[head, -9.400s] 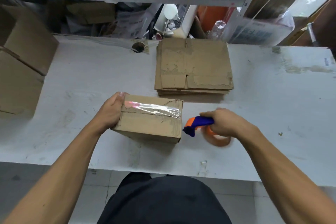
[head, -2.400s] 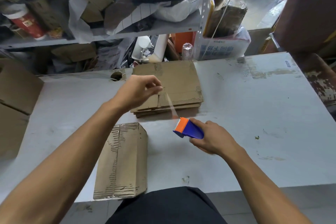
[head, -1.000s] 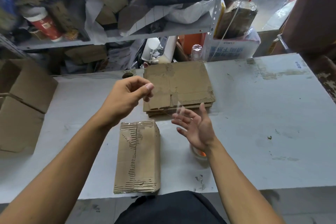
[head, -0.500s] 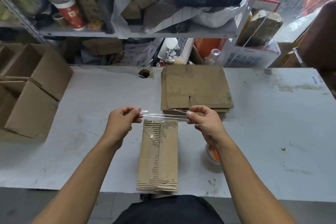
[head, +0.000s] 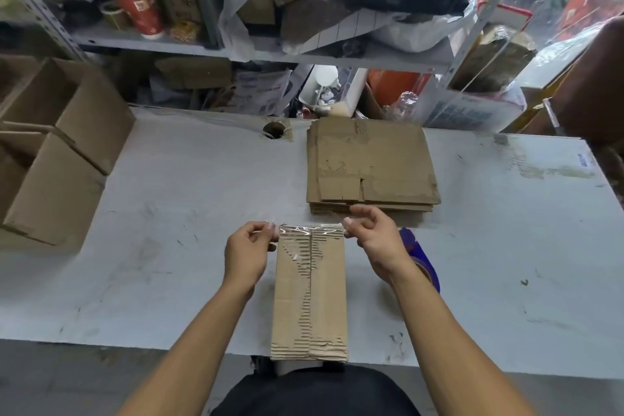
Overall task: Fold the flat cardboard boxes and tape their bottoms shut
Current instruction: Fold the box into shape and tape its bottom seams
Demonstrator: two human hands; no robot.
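A folded cardboard box (head: 310, 294) stands on the white table (head: 175, 213) in front of me, its bottom flaps up and its near end at the table's front edge. A strip of clear tape (head: 310, 230) lies across the box's far edge. My left hand (head: 248, 253) pinches the tape's left end beside the box. My right hand (head: 374, 240) pinches the right end at the far right corner. The blue tape dispenser (head: 420, 260) lies on the table behind my right wrist, mostly hidden.
A stack of flat cardboard boxes (head: 369, 165) lies at the back centre of the table. Assembled open boxes (head: 54, 152) crowd the left side. A round cable hole (head: 274, 130) is near the back edge. Cluttered metal shelves (head: 256, 51) rise behind the table.
Both hands have lowered the stretched tape strip from just above the box onto its far edge. The box has not moved, and the dispenser lies where my right hand left it.
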